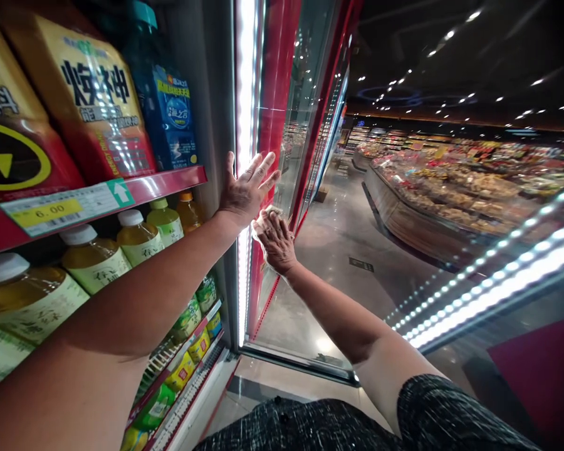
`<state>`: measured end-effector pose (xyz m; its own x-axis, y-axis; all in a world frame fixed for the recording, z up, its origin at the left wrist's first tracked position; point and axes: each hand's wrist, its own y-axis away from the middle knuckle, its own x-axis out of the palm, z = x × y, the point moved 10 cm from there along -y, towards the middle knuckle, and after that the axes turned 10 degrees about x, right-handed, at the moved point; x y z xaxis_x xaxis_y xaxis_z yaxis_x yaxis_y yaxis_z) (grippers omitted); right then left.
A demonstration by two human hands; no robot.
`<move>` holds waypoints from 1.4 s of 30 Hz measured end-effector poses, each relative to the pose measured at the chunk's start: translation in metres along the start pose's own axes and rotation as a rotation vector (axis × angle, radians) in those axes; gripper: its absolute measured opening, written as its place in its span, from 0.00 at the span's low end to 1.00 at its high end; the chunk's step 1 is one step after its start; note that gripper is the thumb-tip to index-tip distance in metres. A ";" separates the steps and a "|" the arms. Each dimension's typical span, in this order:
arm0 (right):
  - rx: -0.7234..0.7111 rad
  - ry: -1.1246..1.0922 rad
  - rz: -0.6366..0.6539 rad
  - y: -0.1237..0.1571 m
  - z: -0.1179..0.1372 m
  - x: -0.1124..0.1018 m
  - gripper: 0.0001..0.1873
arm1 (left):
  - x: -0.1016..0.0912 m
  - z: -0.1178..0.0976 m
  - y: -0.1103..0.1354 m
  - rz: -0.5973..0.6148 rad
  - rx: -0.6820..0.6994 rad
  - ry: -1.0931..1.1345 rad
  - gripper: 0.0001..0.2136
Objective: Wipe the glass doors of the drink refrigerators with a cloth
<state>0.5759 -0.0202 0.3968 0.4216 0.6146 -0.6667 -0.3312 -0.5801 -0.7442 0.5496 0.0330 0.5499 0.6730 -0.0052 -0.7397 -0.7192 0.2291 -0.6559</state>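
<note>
My left hand (pixel 248 188) is open with its fingers spread. It lies against the bright light strip (pixel 245 94) and the red frame (pixel 276 75) at the edge of the cooler. Just below and to the right, my right hand (pixel 277 245) presses a pale cloth (pixel 255 229) against the red frame beside the glass door (pixel 305 81). Only the cloth's edges show around the fingers; the rest is hidden under the palm.
Shelves on the left hold drink bottles (pixel 94 106) behind a red shelf edge (pixel 169 189) with a price tag (pixel 51 210). Lower down stand more bottles and small packs (pixel 181 369). An LED-lit glass panel (pixel 489 288) slants at right. Beyond lie an aisle floor (pixel 338 219) and a display counter (pixel 404 219).
</note>
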 end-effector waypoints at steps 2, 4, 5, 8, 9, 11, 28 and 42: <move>-0.094 -0.015 0.048 0.002 0.011 0.008 0.28 | 0.000 -0.001 0.000 0.006 0.011 -0.014 0.26; -0.161 -0.025 0.071 0.000 0.017 0.008 0.26 | 0.000 -0.001 0.001 0.009 0.008 -0.018 0.26; -0.167 -0.027 0.063 -0.004 0.017 0.004 0.26 | 0.000 -0.001 0.001 0.012 0.007 -0.021 0.26; -0.096 -0.036 -0.022 -0.024 0.009 -0.017 0.26 | -0.001 -0.003 0.002 0.018 0.012 -0.043 0.25; -0.065 -0.037 -0.052 -0.030 0.006 -0.023 0.26 | -0.001 -0.004 0.003 0.019 0.014 -0.055 0.25; -0.031 -0.037 -0.080 -0.037 0.005 -0.030 0.26 | -0.002 -0.006 0.003 0.018 0.015 -0.077 0.25; -0.078 0.020 -0.159 -0.018 -0.018 -0.062 0.28 | 0.006 -0.012 0.005 0.028 -0.001 -0.178 0.28; -0.121 0.098 -0.299 0.016 -0.037 -0.084 0.30 | 0.011 -0.028 0.009 0.009 -0.009 -0.277 0.39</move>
<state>0.5659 -0.1009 0.4427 0.5657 0.7163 -0.4084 -0.0809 -0.4447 -0.8920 0.5454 0.0075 0.5320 0.6870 0.2639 -0.6770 -0.7263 0.2189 -0.6517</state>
